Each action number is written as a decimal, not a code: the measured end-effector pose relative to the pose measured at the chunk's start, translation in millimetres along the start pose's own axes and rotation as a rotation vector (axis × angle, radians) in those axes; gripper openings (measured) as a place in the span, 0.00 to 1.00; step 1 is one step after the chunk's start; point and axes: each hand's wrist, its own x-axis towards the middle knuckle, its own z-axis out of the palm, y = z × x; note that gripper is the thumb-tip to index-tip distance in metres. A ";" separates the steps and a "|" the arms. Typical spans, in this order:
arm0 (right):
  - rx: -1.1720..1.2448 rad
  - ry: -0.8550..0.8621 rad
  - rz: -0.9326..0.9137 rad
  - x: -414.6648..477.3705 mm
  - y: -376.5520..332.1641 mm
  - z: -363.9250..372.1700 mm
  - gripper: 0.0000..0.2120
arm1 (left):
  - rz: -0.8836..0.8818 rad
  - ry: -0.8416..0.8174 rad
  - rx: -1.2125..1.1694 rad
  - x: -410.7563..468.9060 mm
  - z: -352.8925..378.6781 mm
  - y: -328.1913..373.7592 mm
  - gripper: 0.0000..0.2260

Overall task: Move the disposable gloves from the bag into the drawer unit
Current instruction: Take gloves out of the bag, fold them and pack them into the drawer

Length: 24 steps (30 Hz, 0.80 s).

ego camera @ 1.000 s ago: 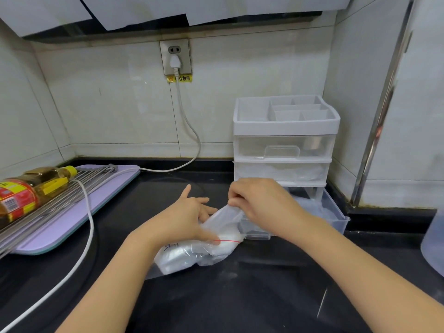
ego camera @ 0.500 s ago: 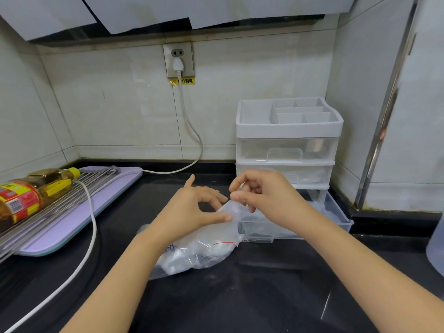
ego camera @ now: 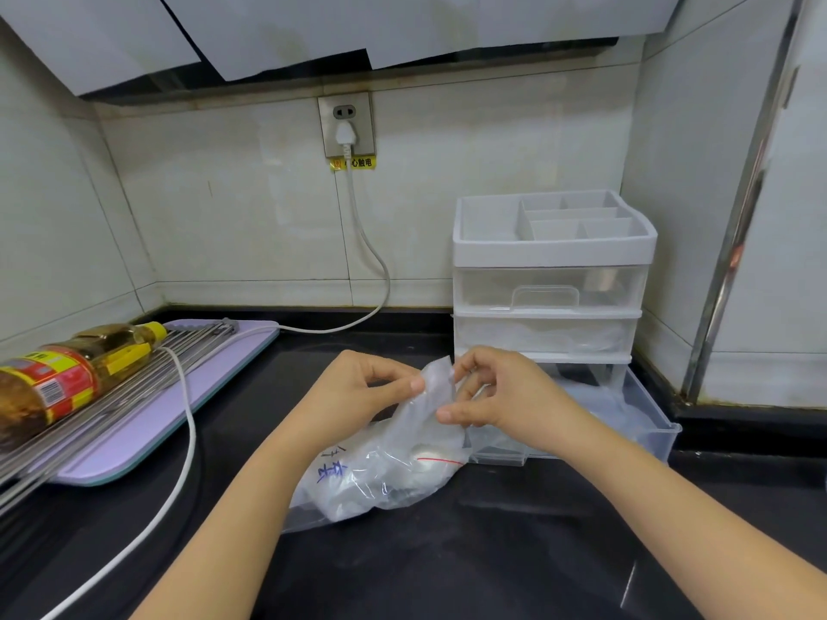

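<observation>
A clear plastic bag (ego camera: 380,476) with blue writing and a red seal line lies on the black counter, holding crumpled translucent gloves. My left hand (ego camera: 358,396) pinches the bag's upper edge from the left. My right hand (ego camera: 501,396) pinches the same edge from the right, lifting the mouth of the bag. Behind my right hand stands the white and clear drawer unit (ego camera: 550,297). Its bottom drawer (ego camera: 644,431) is pulled out, with some clear plastic inside.
A purple board (ego camera: 147,427) with metal rods and a lying oil bottle (ego camera: 67,378) sits at the left. A white cable (ego camera: 179,463) runs from the wall socket (ego camera: 345,125) across the counter. Tiled walls enclose the back and right.
Both hands have lifted the bag's mouth higher off the counter and shifted their pinch to its top edge. The camera view has moved closer.
</observation>
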 end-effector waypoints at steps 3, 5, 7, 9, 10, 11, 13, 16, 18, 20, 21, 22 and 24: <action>0.029 -0.015 -0.047 -0.5 -1.3 4.1 0.10 | -0.023 0.039 -0.088 -0.1 -2.5 1.0 0.02; 0.043 -0.015 -0.064 -1.2 -1.5 5.1 0.08 | -0.036 0.079 -0.108 0.9 -6.0 -0.3 0.01; 0.031 -0.001 -0.071 -1.8 -1.3 5.2 0.07 | -0.057 0.097 -0.121 1.5 -8.8 -2.9 0.04; 0.023 0.037 -0.073 -1.5 -0.7 5.5 0.08 | -0.081 0.093 -0.151 1.5 -10.2 -4.7 0.03; 0.006 0.070 -0.080 -1.7 -0.7 6.4 0.09 | -0.091 0.089 -0.165 1.7 -10.8 -6.0 0.03; -0.028 0.117 -0.100 -2.0 -1.1 7.3 0.10 | -0.101 0.084 -0.176 2.2 -11.1 -7.5 0.05; -0.084 0.211 -0.175 -3.4 -3.3 9.0 0.11 | -0.123 0.070 -0.187 2.8 -11.8 -10.5 0.07; -0.047 0.229 -0.241 -7.2 -9.8 12.8 0.11 | -0.128 0.029 -0.196 2.9 -12.0 -12.4 0.08; -0.041 0.236 -0.184 -7.7 -11.2 16.8 0.13 | -0.116 0.003 -0.208 1.3 -10.6 -11.8 0.10; -0.035 0.232 -0.118 -5.9 -8.6 20.0 0.12 | -0.102 -0.019 -0.230 0.6 -9.6 -11.9 0.12; 0.004 0.213 -0.090 -5.1 -6.8 21.2 0.11 | -0.099 -0.032 -0.228 0.6 -9.1 -11.9 0.11; 0.063 0.189 -0.071 -4.5 -4.8 21.8 0.09 | -0.097 -0.049 -0.222 0.5 -8.7 -11.7 0.10; 0.136 0.159 -0.072 -4.2 -2.3 21.1 0.04 | -0.095 -0.079 -0.214 0.7 -7.4 -11.7 0.06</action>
